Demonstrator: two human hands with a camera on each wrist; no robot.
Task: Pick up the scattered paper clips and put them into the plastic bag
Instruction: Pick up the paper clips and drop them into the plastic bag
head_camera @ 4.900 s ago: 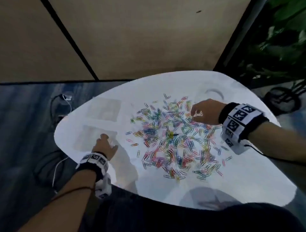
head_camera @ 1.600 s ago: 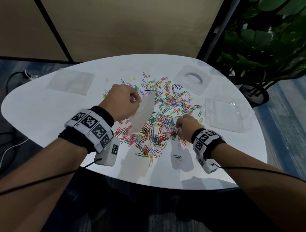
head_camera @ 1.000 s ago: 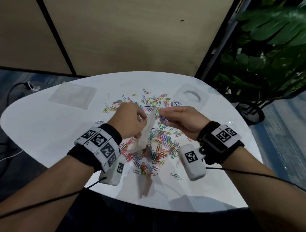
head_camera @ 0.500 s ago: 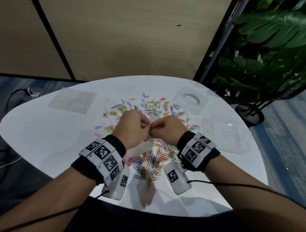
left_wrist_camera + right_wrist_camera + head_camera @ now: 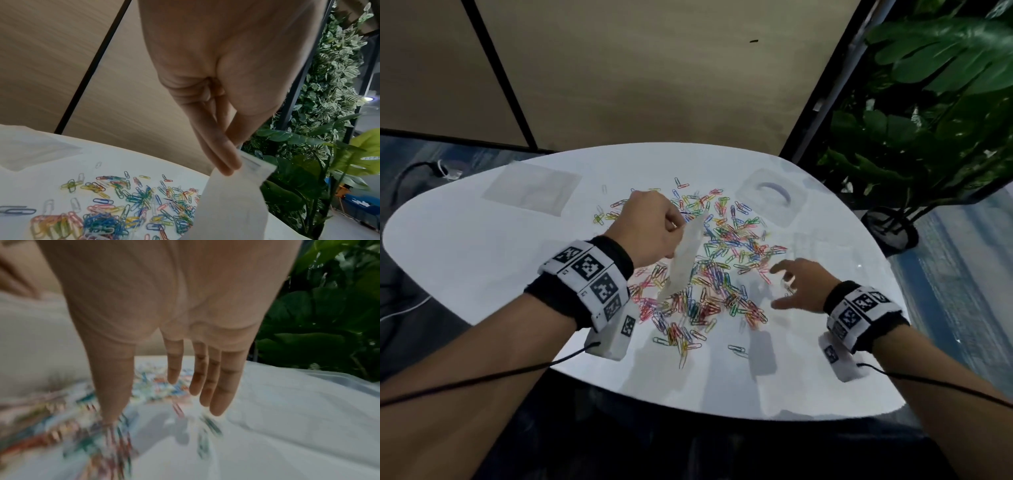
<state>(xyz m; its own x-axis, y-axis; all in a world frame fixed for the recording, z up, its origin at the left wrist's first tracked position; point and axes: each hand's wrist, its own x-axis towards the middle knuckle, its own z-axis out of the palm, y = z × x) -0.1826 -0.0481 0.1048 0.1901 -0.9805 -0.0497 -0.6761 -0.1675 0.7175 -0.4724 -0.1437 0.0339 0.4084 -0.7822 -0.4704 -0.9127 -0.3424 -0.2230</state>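
Many coloured paper clips point(image 5: 715, 270) point(image 5: 115, 211) lie scattered over the middle of the white table point(image 5: 465, 260). My left hand point(image 5: 654, 229) point(image 5: 228, 162) is raised above the heap's left side and pinches the top edge of a clear plastic bag point(image 5: 683, 260) point(image 5: 228, 206), which hangs down over the clips. My right hand point(image 5: 787, 287) point(image 5: 164, 399) hovers low over the heap's right edge with fingers spread and straight, holding nothing. The right wrist view is blurred by motion.
A second flat plastic bag point(image 5: 530, 186) lies at the far left of the table. A clear container lid point(image 5: 770, 198) and a clear plastic box point(image 5: 822, 250) sit at the right. Leafy plants point(image 5: 928, 113) stand beyond the table's right edge. Cables run from both wrists.
Half a second ago both hands met at the bag's mouth. My right hand has since left the bag and dropped right and down to the clips, now open. The left still holds the bag.
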